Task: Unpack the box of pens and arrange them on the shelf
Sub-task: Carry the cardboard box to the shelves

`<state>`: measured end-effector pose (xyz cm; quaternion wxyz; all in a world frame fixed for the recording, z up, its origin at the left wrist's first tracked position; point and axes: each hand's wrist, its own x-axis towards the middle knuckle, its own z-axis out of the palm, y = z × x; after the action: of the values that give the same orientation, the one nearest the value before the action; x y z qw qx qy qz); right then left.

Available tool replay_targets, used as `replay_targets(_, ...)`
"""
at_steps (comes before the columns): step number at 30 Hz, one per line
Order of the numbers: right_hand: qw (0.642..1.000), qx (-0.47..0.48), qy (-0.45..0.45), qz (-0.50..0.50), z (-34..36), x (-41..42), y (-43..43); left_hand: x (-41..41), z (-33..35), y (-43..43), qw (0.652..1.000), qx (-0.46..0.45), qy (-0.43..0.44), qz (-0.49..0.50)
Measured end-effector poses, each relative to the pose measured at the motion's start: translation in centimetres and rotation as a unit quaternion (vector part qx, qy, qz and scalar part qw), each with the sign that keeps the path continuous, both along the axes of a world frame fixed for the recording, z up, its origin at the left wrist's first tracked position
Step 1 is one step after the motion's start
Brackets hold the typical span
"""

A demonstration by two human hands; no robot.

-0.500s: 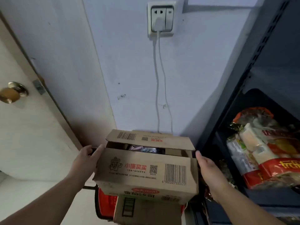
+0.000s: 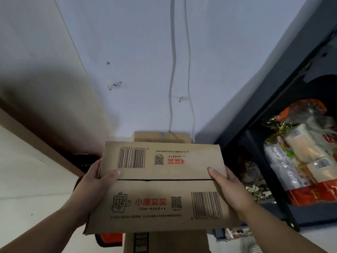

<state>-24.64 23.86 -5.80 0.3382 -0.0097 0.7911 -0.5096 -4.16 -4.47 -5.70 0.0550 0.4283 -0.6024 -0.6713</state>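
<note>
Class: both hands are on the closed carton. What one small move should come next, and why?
Probably lift the far flap open at the seam. The cardboard box has both top flaps lying shut, so nothing inside can be reached, and the left hand and right hand each grip an end with a thumb resting on that flap.

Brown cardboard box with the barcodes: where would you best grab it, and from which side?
By its two short ends, one hand from each side, as the left hand and right hand do on the brown cardboard box: it is wide, and thumbs on top keep both top flaps shut.
</note>
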Motion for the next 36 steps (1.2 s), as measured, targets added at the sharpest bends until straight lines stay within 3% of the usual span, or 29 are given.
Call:
replay_targets(8, 0.997, -0.051, -0.049, -0.006, -0.1, -0.1, 0.3, -0.1, 0.5, 0.2, 0.998, 0.044, 0.038, 0.011)
replay_targets(14, 0.993, -0.096, -0.049, 0.038, 1.4, 1.3, 0.7, 3.1, 3.2, 1.6, 0.998, 0.003, 0.058, 0.040)
replay_targets(20, 0.983, -0.137, -0.034, 0.121, 4.2, 3.3, -0.4, 10.0, 6.0, 5.7, 0.985, -0.035, 0.094, 0.138)
replay_targets(30, 0.939, -0.136, -0.004, 0.315, 7.9, 12.3, -2.4, 25.8, 10.6, 16.9, 0.930, -0.061, 0.139, 0.336)
replay_targets(36, 0.877, -0.158, 0.053, 0.452, 9.7, 22.1, -4.4, 36.9, 12.0, 24.6, 0.867, -0.087, 0.138, 0.471)
